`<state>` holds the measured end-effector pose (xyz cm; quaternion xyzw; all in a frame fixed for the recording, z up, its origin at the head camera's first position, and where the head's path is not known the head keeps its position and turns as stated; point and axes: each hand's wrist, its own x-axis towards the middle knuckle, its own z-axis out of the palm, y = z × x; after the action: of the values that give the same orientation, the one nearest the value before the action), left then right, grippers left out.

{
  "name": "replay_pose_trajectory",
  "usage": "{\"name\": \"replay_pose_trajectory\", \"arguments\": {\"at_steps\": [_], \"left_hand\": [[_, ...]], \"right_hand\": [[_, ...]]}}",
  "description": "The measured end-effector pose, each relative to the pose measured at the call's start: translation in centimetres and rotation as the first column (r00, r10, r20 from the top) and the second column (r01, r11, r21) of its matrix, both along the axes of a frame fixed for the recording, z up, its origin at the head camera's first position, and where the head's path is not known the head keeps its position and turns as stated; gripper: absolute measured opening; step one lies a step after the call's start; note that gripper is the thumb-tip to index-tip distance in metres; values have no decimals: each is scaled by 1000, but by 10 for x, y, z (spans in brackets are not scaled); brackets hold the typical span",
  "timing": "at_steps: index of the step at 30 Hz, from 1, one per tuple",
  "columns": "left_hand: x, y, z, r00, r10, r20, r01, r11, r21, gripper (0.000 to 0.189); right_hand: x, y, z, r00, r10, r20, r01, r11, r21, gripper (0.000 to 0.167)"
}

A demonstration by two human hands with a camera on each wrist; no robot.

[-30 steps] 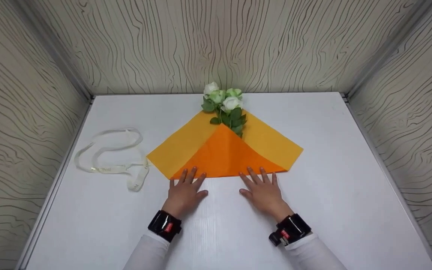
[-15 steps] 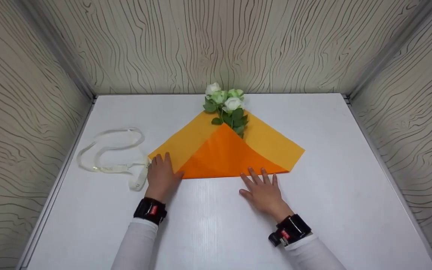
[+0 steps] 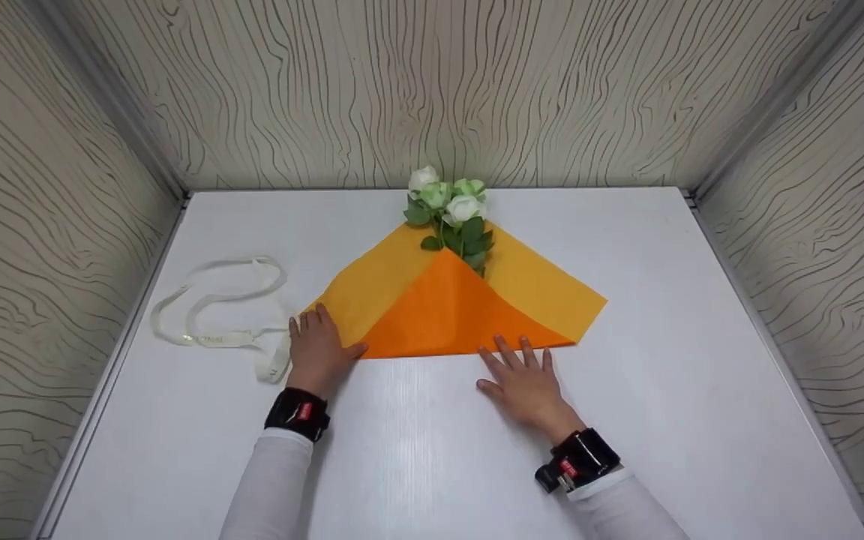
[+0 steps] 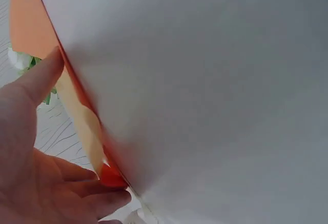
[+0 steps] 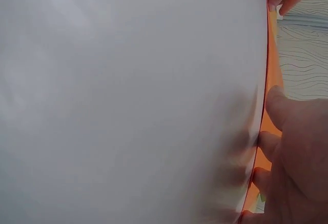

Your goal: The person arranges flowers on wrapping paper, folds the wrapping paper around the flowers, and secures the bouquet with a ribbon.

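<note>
One left hand (image 3: pixel 318 356), thumb apart, pinch unclear, touches wrapping paper (image 3: pixel 432 319) left of the roses (image 3: pixel 465 208). It lies partly beneath them, probably light, creasable, best taken by corners. Right of them, the right hand (image 3: pixel 527 386) rests, fingers spread.

No wording could be read: the pale ribbon (image 3: pixel 214 340) carried small, blurred lettering, and red labels (image 3: pixel 305 411) on both black wristbands (image 3: pixel 595 452) seemingly bore tiny print.
</note>
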<state>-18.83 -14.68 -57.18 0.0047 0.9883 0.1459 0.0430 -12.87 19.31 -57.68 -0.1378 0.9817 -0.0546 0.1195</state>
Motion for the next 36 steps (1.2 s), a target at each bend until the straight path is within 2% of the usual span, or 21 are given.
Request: {"name": "replay_pose_trajectory", "arguments": {"at_steps": [2, 5, 6, 8, 10, 12, 14, 15, 17, 18, 19, 20, 24, 27, 28, 29, 32, 34, 36], "left_hand": [[-1, 2, 0, 1000, -9, -19, 10, 999, 32, 107], [-2, 5, 2, 1000, 2, -28, 3, 985, 174, 94], [-2, 7, 4, 1000, 15, -20, -10, 967, 255, 86], [-1, 10, 5, 999, 45, -11, -36, 908, 418, 72], [1, 14, 7, 997, 78, 13, -71, 819, 570, 64], [4, 18, 11, 993, 105, 61, -118, 711, 693, 63], [7, 23, 15, 984, 129, 125, -177, 591, 787, 72], [9, 25, 17, 976, 142, 165, -215, 520, 827, 77], [13, 30, 20, 959, 164, 229, -276, 387, 880, 88], [14, 33, 21, 951, 174, 255, -300, 331, 895, 93], [16, 36, 21, 945, 182, 272, -316, 287, 904, 96], [17, 39, 21, 939, 192, 286, -330, 265, 906, 98], [20, 49, 18, 921, 218, 322, -365, 197, 910, 101], [21, 56, 15, 912, 205, 356, -389, 149, 909, 91], [22, 58, 14, 908, 199, 369, -400, 149, 904, 84], [22, 60, 13, 905, 195, 378, -410, 157, 899, 77], [24, 63, 10, 900, 192, 391, -426, 200, 882, 58], [25, 64, 9, 902, 196, 386, -425, 231, 876, 53], [26, 66, 9, 905, 195, 378, -418, 241, 876, 52]], "right_hand": [[0, 0, 0, 1000, 1, -1, -1, 1000, -1, 65], [1, 0, 1, 1000, 2, -4, -2, 1000, -6, 65], [1, 0, 2, 1000, 1, -4, -1, 1000, -4, 65], [1, -1, 1, 1000, 2, -6, -2, 1000, -5, 66], [1, -1, 1, 1000, 3, -10, -3, 1000, -8, 66], [1, -1, 1, 1000, 4, -12, -4, 1000, -4, 66], [1, -1, 1, 1000, 6, -12, -6, 1000, 0, 65], [1, -1, 1, 1000, 7, -12, -6, 1000, 3, 65], [0, -1, 1, 1000, 8, -12, -8, 1000, 9, 65], [0, -2, 1, 1000, 7, -11, -7, 1000, 11, 65], [-1, -2, 1, 1000, 8, -11, -8, 1000, 7, 64], [-1, -2, 2, 1000, 8, -11, -8, 1000, 3, 64], [-1, -2, 4, 1000, 6, 0, -6, 1000, -8, 64], [-2, -2, 5, 1000, 6, 0, -6, 1000, -13, 64], [-2, -2, 5, 1000, 6, -4, -6, 1000, -12, 64], [-3, -3, 5, 1000, 5, -9, -5, 1000, -11, 64], [-5, -7, 5, 999, 11, -35, -10, 1000, 1, 62], [-6, -12, 5, 999, 16, -49, -15, 1000, 23, 61], [-8, -19, 6, 998, 23, -65, -20, 999, 44, 60]]}}
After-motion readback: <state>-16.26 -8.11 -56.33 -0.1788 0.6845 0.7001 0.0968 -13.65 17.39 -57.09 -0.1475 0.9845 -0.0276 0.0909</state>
